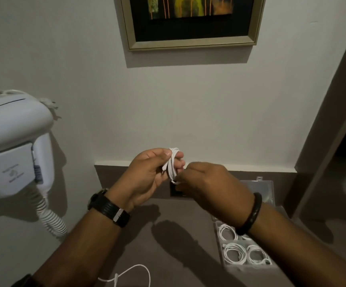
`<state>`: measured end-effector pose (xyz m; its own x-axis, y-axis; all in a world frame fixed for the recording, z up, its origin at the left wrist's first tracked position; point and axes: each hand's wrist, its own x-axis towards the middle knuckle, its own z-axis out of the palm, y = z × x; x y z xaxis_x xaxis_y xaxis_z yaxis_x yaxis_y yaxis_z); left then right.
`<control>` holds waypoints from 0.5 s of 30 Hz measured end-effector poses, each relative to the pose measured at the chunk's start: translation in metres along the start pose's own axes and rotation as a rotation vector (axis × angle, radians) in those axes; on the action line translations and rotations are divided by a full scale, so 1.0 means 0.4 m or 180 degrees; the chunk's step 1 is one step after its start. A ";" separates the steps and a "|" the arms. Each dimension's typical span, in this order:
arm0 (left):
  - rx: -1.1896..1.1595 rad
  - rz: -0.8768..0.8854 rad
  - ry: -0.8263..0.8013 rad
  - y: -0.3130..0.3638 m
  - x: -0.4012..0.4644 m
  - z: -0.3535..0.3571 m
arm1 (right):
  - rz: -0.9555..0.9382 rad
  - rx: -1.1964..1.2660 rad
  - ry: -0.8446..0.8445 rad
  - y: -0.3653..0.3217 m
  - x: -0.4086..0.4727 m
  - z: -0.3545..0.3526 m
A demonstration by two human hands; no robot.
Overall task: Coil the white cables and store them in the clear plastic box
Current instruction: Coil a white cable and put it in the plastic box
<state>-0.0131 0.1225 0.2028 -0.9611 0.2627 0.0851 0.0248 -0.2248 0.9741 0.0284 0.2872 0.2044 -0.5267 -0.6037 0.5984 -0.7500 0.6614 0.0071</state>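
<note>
My left hand (147,175) is raised above the counter, with a white cable (172,162) wound in loops around its fingers; one plug end sticks out by the thumb. My right hand (211,183) sits just to the right, its fingertips pinching the lower end of that cable. The clear plastic box (218,251) stands on the counter at the lower right, partly under my right forearm. Coiled white cables (235,253) lie in its compartments. Another loose white cable (139,268) lies on the counter near the bottom edge.
A white wall-mounted hair dryer (12,146) with a coiled cord hangs at the left. A framed picture (190,41) is on the wall above. The box's open lid (257,186) leans at the back right. A dark wall socket (175,191) sits behind my hands.
</note>
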 end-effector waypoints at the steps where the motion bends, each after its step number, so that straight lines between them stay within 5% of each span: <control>1: 0.0009 -0.0077 -0.0083 -0.006 -0.003 0.010 | -0.0106 0.0153 0.0131 0.014 0.003 -0.012; 4: 0.0272 -0.0293 -0.0487 -0.018 -0.015 0.041 | -0.0022 0.0284 0.0326 0.054 -0.003 -0.020; 9: 0.0743 -0.0406 -0.0714 -0.021 -0.027 0.074 | 0.1010 0.1505 -0.0054 0.087 -0.030 -0.003; 15: 0.0908 -0.0487 -0.0974 -0.056 -0.022 0.087 | 0.1611 0.1949 0.0336 0.097 -0.102 0.017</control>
<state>0.0046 0.1580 0.1874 -0.8350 0.5481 -0.0483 0.0047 0.0948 0.9955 0.0179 0.3345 0.1748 -0.8442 -0.2302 0.4842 -0.5326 0.4636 -0.7081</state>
